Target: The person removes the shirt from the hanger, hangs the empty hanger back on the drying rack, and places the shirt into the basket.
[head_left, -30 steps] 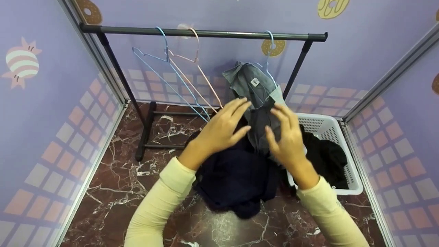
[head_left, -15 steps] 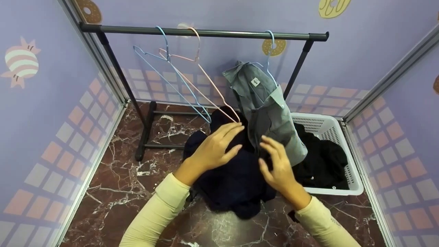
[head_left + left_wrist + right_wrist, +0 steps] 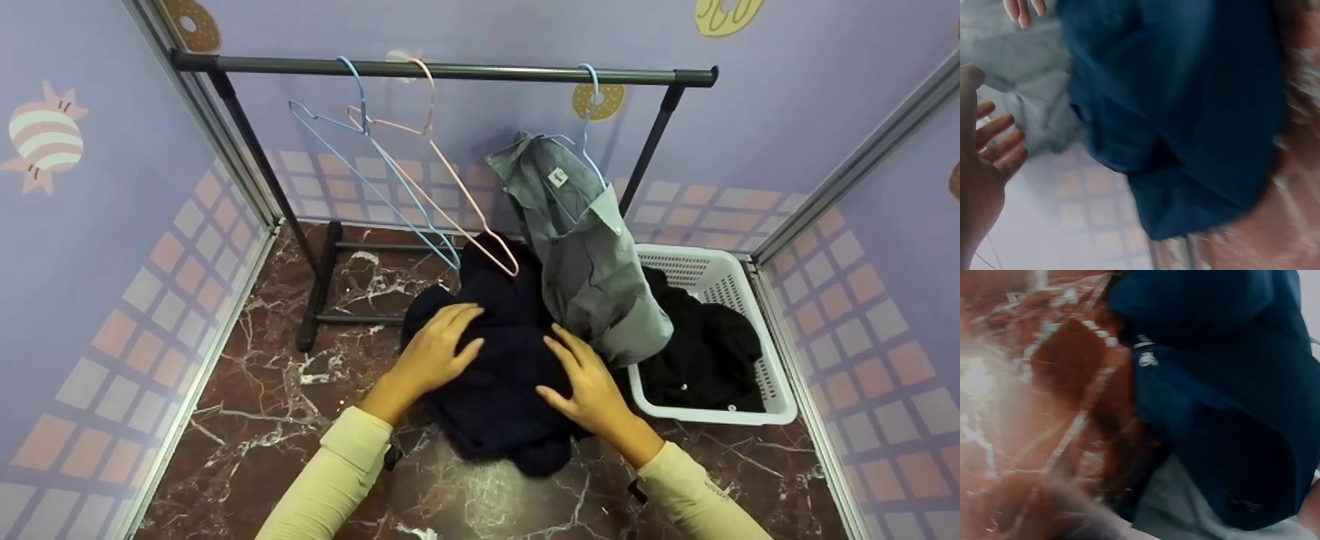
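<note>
A dark navy garment point(image 3: 499, 375) lies heaped on the marble floor point(image 3: 262, 405) below the rail. My left hand point(image 3: 433, 352) hovers over its left side with fingers spread and relaxed, holding nothing. My right hand point(image 3: 583, 379) is over its right side, fingers also straight. A grey shirt point(image 3: 592, 255) hangs on a blue hanger point(image 3: 589, 112) from the black rail point(image 3: 442, 71), just above my right hand. The left wrist view shows the navy cloth point(image 3: 1185, 112) and my open left palm point(image 3: 985, 163). The right wrist view is blurred, showing navy cloth point(image 3: 1230, 410).
Two bare hangers, a blue hanger point(image 3: 360, 150) and a pink hanger point(image 3: 442, 165), hang on the rail's left half. A white laundry basket point(image 3: 757, 397) with black clothes point(image 3: 705, 352) stands at the right wall. Purple walls close in on three sides.
Both hands have dropped from the hanging grey shirt down to the navy garment on the floor. The grey shirt hangs free.
</note>
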A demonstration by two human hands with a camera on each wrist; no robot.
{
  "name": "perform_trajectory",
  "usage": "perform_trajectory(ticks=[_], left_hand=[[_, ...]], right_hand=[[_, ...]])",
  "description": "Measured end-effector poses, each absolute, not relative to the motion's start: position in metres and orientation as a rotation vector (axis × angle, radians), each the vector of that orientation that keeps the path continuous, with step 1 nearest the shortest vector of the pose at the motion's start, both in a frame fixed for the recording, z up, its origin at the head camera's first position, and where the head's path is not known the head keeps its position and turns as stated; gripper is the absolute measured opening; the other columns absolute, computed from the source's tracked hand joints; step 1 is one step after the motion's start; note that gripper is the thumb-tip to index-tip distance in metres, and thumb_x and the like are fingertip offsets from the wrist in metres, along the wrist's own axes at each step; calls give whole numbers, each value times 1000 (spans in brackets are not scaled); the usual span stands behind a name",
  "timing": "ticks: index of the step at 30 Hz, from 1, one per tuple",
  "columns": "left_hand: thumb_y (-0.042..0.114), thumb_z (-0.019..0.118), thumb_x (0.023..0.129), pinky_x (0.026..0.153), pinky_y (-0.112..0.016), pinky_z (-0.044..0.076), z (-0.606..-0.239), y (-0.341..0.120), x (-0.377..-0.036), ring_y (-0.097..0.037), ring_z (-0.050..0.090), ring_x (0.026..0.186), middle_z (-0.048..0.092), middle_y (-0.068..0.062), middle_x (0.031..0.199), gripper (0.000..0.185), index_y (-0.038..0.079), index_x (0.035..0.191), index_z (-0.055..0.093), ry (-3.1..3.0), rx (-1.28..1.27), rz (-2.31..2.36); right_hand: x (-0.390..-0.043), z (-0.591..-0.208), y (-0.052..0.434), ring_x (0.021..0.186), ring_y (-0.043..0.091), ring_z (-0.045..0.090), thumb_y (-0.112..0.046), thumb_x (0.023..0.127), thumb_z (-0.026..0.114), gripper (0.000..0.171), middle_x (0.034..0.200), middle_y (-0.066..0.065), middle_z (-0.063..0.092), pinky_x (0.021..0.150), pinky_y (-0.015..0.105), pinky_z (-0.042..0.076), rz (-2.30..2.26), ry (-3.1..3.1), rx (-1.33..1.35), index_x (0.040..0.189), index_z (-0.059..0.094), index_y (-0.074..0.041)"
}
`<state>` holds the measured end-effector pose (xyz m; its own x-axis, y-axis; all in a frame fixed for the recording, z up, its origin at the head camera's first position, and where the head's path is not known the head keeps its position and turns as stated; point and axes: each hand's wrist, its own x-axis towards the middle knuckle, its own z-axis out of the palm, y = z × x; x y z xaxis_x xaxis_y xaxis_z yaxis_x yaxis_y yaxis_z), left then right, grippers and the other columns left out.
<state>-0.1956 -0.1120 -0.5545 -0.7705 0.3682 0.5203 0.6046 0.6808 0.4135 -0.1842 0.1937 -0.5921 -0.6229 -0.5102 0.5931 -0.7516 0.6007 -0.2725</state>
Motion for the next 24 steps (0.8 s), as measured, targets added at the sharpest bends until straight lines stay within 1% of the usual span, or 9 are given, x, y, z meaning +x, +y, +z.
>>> perform_trajectory(ticks=[3, 6, 9, 11, 13, 18, 24], left_hand=[[28, 68, 97, 119, -50, 41, -570, -122, -196, -38, 54, 136, 59, -19, 144, 53, 1, 141, 58, -2585, -602, -821], [32, 69, 96, 122, -57, 35, -583, -128, -193, -48, 47, 140, 54, -24, 148, 61, 0, 145, 53, -2678, -421, -827], [40, 68, 97, 119, -67, 32, -594, -130, -190, -55, 36, 145, 43, -28, 156, 72, 2, 153, 44, -2781, -207, -904], [43, 67, 97, 118, -70, 31, -601, -129, -188, -56, 31, 147, 34, -31, 160, 78, 3, 157, 38, -2814, -77, -998], [44, 65, 98, 117, -72, 30, -607, -128, -187, -57, 29, 148, 28, -34, 162, 81, 3, 160, 32, -2810, 37, -1116], [41, 62, 101, 120, -67, 30, -617, -122, -187, -56, 31, 147, 24, -38, 161, 81, 0, 161, 26, -2714, 180, -1384], [38, 61, 102, 122, -61, 31, -625, -110, -190, -50, 35, 148, 33, -35, 159, 77, -2, 159, 28, -2634, 277, -1537]], right_hand=[[-187, -601, 195, 135, 42, 54, -32, 76, 90, 87, 155, 20, 49, 106, 60, 49, 689, -2406, 991, 149, 52, -4], [-188, -606, 194, 135, 42, 54, -38, 82, 86, 85, 156, 21, 48, 107, 60, 50, 692, -2438, 1005, 151, 50, -5], [-189, -609, 194, 139, 41, 51, -44, 86, 82, 87, 160, 20, 44, 109, 59, 48, 712, -2504, 1015, 156, 45, -7], [-188, -612, 194, 142, 40, 48, -46, 88, 80, 89, 163, 19, 40, 111, 58, 47, 742, -2568, 1010, 159, 41, -10], [-189, -615, 193, 145, 40, 44, -48, 88, 79, 92, 165, 18, 36, 113, 58, 45, 771, -2635, 1005, 161, 36, -12], [-189, -623, 192, 149, 41, 38, -53, 88, 78, 100, 169, 18, 28, 116, 59, 41, 816, -2751, 1033, 164, 27, -14], [-192, -627, 189, 154, 38, 30, -57, 88, 76, 107, 171, 19, 22, 122, 57, 34, 911, -2831, 1055, 166, 19, -12]])
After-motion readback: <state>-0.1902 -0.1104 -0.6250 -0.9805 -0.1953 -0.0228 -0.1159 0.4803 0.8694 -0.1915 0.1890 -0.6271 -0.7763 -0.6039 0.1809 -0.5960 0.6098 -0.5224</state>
